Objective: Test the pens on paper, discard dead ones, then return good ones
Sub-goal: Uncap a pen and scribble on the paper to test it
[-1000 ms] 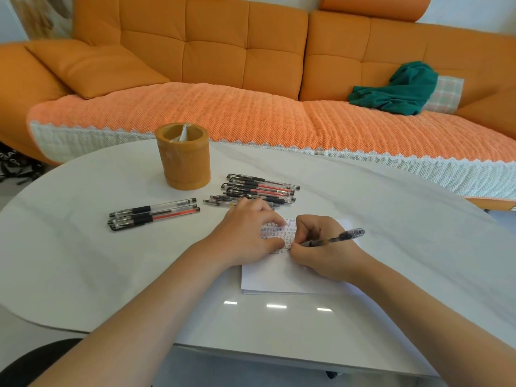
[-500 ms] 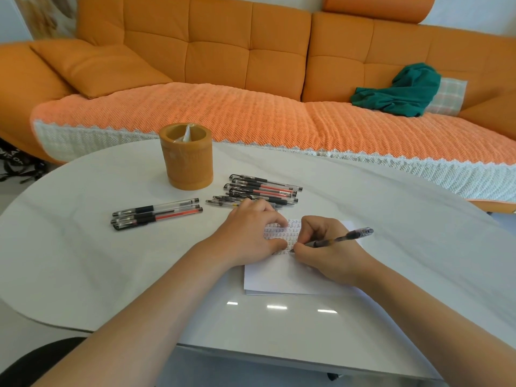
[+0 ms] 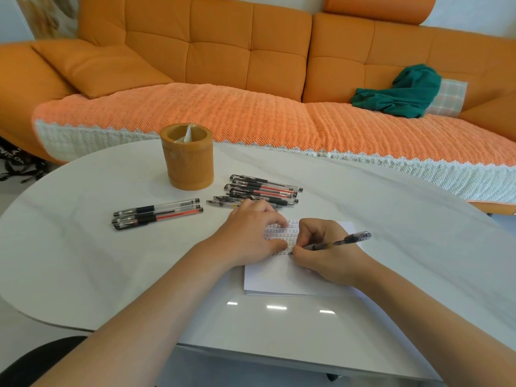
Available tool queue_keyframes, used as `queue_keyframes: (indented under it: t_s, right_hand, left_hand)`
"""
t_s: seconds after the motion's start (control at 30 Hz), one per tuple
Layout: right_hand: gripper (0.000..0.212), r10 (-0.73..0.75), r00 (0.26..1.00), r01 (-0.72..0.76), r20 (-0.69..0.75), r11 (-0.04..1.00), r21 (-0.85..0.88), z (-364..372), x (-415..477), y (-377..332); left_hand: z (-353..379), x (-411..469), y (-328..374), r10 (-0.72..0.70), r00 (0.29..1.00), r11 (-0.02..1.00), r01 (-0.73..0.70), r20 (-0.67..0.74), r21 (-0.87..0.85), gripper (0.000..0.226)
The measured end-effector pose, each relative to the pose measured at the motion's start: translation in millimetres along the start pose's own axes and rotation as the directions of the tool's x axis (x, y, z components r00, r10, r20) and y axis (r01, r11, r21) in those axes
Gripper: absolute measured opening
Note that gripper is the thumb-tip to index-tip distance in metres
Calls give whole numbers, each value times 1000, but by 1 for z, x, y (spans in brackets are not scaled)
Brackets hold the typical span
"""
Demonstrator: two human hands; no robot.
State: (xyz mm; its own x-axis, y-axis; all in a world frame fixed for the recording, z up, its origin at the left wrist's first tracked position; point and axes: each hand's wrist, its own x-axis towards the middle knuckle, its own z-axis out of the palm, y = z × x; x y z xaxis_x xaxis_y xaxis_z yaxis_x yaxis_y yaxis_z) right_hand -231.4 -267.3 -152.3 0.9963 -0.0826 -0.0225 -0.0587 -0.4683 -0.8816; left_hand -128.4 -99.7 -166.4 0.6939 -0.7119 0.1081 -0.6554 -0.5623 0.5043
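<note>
Paper [image 3: 279, 277] lay flat on the white table [image 3: 83, 261] under both of your hands, with rows of small written marks on its far part, between your left fingertips and your right knuckles. Your right hand [image 3: 326, 255] pinched a black pen [image 3: 340, 241] between the thumb and the first fingers, which were curled close together. The tip of the pen touched the paper just below these fingers, at the lowest row of marks, and the back end pointed to the right, away from the fingers. Your left hand [image 3: 251, 236] rested on the left part of the paper, with the fingers bent and close beside each other, the tips pressing on the sheet and holding nothing. Just beyond the left fingers lay a loose pile of pens [image 3: 262, 191], black and red, touching one another; the nearest ones were partly hidden behind your knuckles. Well to the left of the left fingers lay a smaller group of pens [image 3: 157, 213], side by side. Beyond the pile, farther from your fingers, stood an orange round holder [image 3: 187, 156], upright, with something pale inside that I could not identify. Far past the fingers was an orange sofa [image 3: 223, 51] with a green cloth [image 3: 399, 93] on its seat.
</note>
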Motion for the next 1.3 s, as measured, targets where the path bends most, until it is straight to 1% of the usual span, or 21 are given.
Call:
queue_keyframes:
  t_s: [0.17,0.47,0.53,0.6,0.7,0.73,0.77,0.83,0.9,0.97,1.03,1.1,1.17,1.2,1.23,1.27,1.3]
  right_hand:
    - [20,4,1000,-4,5,1000,14,0,-2,-2]
    - [20,0,1000,0,10,1000,-11,-1,0,-1]
    - [22,11,1000,-11,3,1000,15,-1,1,-1]
    - [24,19,999,-17,-27,996,85,-2,3,-1]
    - [22,20,991,10,-129,974,225,-7,3,-1]
    - [19,16,987,26,-163,967,252,-9,3,-2]
    - [16,4,981,44,-193,969,241,-11,3,-3]
    - [10,-67,970,96,-235,989,113,-14,5,-6]
    - [10,-175,949,165,-262,984,-59,-18,6,-8]
    - [17,-329,909,266,-257,930,-253,-22,9,-7]
    - [21,-431,879,315,-206,847,-429,-24,13,-8]
    - [30,-430,893,296,-129,779,-552,-23,16,-11]
    - [18,-376,921,218,-97,708,-672,-17,17,-18]
    - [17,-351,932,171,-94,653,-738,-13,17,-22]
    - [32,-323,941,126,-99,608,-784,-9,18,-25]
    - [49,-283,953,83,-106,583,-808,-7,19,-26]
    - [62,-245,962,42,-124,575,-817,-4,21,-29]
  left_hand:
    - [0,1,-2,-2,1000,1000,2,-2,-2,38]
    - [0,0,-1,1,1000,1000,-1,-7,-2,40]
    - [1,1,-2,3,1000,1000,-3,-4,1,40]
    - [1,1,-2,8,1000,1000,-8,2,15,40]
    - [-1,0,-4,18,1000,1000,-19,24,16,40]
    - [-2,0,-5,24,999,1000,-25,32,13,40]
    - [-4,-1,-7,32,999,999,-32,38,13,39]
    - [-7,-3,-9,46,997,999,-47,54,23,41]
    - [-11,-7,-10,58,995,997,-62,75,45,50]
    - [-12,-11,-12,62,994,995,-69,95,69,63]
    - [-12,-15,-14,68,993,994,-76,94,80,70]
    - [-12,-17,-14,69,993,995,-76,91,72,71]
    - [-12,-19,-13,69,993,995,-75,93,66,71]
    - [-13,-20,-13,71,993,995,-78,94,67,71]
    - [-13,-21,-11,75,993,994,-82,94,70,70]
    - [-14,-22,-10,76,993,994,-83,93,73,69]
    - [-14,-23,-10,76,993,994,-83,93,70,67]
